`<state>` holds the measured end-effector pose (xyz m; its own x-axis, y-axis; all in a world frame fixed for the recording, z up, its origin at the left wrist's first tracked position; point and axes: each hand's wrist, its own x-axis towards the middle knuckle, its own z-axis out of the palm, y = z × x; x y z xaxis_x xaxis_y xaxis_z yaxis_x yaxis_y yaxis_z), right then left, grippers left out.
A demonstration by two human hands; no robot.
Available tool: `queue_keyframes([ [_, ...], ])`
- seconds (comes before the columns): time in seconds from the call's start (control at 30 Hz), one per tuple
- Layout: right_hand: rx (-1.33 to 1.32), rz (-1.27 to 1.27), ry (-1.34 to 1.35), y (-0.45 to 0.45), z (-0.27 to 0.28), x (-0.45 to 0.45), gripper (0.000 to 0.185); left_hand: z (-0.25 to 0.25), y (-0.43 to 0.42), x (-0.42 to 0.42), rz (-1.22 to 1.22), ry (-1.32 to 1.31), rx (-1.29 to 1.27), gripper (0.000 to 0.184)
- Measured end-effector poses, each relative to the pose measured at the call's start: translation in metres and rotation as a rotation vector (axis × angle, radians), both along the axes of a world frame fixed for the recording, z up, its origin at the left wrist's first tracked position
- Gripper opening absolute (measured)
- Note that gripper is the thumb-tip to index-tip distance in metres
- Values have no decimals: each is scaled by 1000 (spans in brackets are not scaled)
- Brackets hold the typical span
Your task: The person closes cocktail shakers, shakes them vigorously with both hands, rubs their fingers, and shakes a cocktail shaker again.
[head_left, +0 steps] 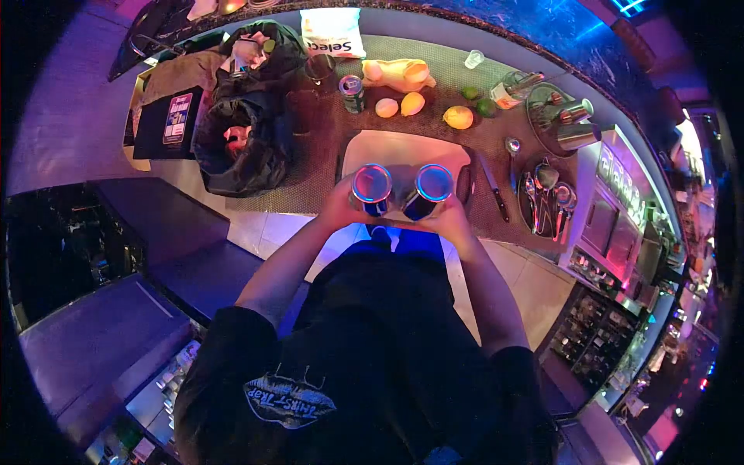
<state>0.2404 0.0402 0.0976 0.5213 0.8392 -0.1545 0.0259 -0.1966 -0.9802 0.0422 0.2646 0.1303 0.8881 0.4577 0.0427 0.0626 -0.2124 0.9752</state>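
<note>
Board beneath, containers in left grip, right grip

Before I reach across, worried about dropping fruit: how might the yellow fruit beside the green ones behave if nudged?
The yellow fruit will probably roll, being rounded, perhaps with a wobble. The textured mat may slow it a little. Pushed toward the green fruits, it would likely bump them.

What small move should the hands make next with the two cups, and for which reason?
Perhaps move the left cup and right cup a little farther in over the board. The left hand and right hand hold them near the board's near edge, and its far part looks bare. I cannot tell whether the cups already rest on it.
</note>
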Motion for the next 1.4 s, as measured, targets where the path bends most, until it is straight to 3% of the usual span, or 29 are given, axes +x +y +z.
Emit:
queue_keyframes([
  [0.1,-63,34,-238,7,22,5,83,21,1,11,-24,1,8,91],
  [0.2,-81,-22,-179,2,22,9,82,3,8,14,-44,61,96,92],
  [0.27,-73,-28,-146,-13,-30,14,78,-47,14,8,-93,126,95,91],
  [0.33,-60,-17,-133,-12,-27,14,75,-39,11,11,-141,192,93,90],
  [0.4,-117,24,-238,-11,-10,13,63,-23,1,11,-39,56,-66,87],
  [0.47,-138,-1,-269,-8,10,9,62,-28,0,11,-59,53,-124,87],
  [0.53,-153,-26,-303,-10,-1,8,61,-17,1,14,-79,49,-176,87],
  [0.6,-126,16,-153,-14,-24,9,61,-3,1,17,-114,98,-141,87],
  [0.73,-14,8,-199,-6,-3,5,59,-25,-2,20,-131,4,-236,86],
  [0.83,23,-126,31,-4,20,-1,68,-22,-2,21,-144,16,-239,81],
  [0.9,-23,25,-161,-8,23,3,79,-17,-2,20,-123,22,-266,79],
  [1.03,-232,188,-266,-14,5,10,82,-37,0,17,-122,24,-286,91],
  [1.13,31,-5,-156,-2,30,9,74,-32,-3,10,-120,146,-235,89],
  [1.23,-13,-87,-64,3,41,8,73,-24,-3,14,-174,143,-199,89],
  [1.3,4,-144,279,3,29,9,74,-11,-2,18,-253,133,-302,90],
  [1.33,3,-140,279,10,41,12,74,-4,-2,18,-277,131,-337,90],
  [1.4,302,-143,69,21,72,22,73,2,-6,12,-195,87,-462,92],
])
